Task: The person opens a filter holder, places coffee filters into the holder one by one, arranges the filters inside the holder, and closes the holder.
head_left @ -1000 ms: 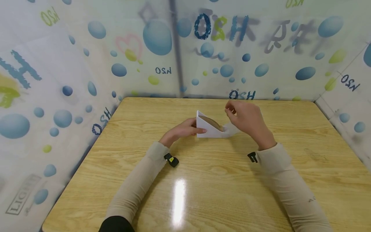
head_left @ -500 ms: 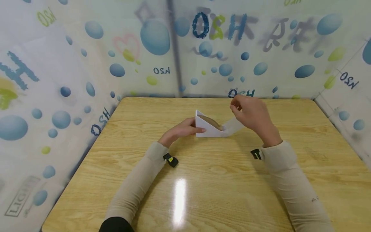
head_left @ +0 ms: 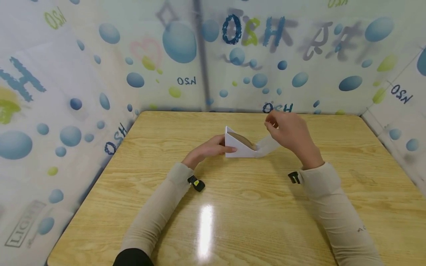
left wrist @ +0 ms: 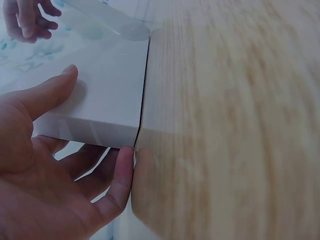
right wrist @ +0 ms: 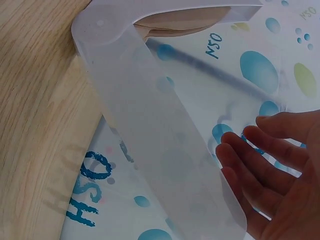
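Observation:
A white wedge-shaped box (head_left: 241,147) stands on the wooden table, with brown, curved, thin sheets (right wrist: 182,22) showing in its open top. A translucent flap-like lid (right wrist: 150,125) swings out from its low right end. My left hand (head_left: 213,146) grips the tall left end, thumb (left wrist: 55,92) on the near face and fingers round the end. My right hand (head_left: 287,129) is raised at the lid's free end, fingers loosely bent. In the right wrist view, its little-finger side (right wrist: 232,182) lies right at the lid's edge, and nothing is pinched between the fingertips.
The wooden table (head_left: 233,207) runs back to a patterned curtain wall (head_left: 226,66) close behind its far edge. Another patterned wall (head_left: 60,147) borders the left side. Small black devices (head_left: 197,183) are strapped at both wrists.
My right hand has moved slightly right, and the translucent lid has swung farther out from the box with it. In the last half second little has moved. The left hand keeps its grip.

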Demonstrator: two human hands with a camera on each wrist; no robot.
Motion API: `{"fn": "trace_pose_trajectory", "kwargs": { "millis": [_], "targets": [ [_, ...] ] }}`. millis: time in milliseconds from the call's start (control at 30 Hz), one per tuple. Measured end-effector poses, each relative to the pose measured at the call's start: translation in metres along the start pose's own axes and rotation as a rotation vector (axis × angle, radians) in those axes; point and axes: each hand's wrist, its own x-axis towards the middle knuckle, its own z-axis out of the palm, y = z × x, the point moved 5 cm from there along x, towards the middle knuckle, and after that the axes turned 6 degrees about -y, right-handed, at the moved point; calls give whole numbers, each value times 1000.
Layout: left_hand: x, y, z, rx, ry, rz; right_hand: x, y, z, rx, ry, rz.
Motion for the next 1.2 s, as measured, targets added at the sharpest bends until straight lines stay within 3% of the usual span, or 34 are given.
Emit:
{"fn": "trace_pose_trajectory", "kwargs": {
  "millis": [500,1200],
  "targets": [
    [0,1,0,-2,-2,3,5,-2,18,-22,-118,-11],
    [2,0,0,-7,1,6,4,7,11,-5,-81,3]
  ]
}}
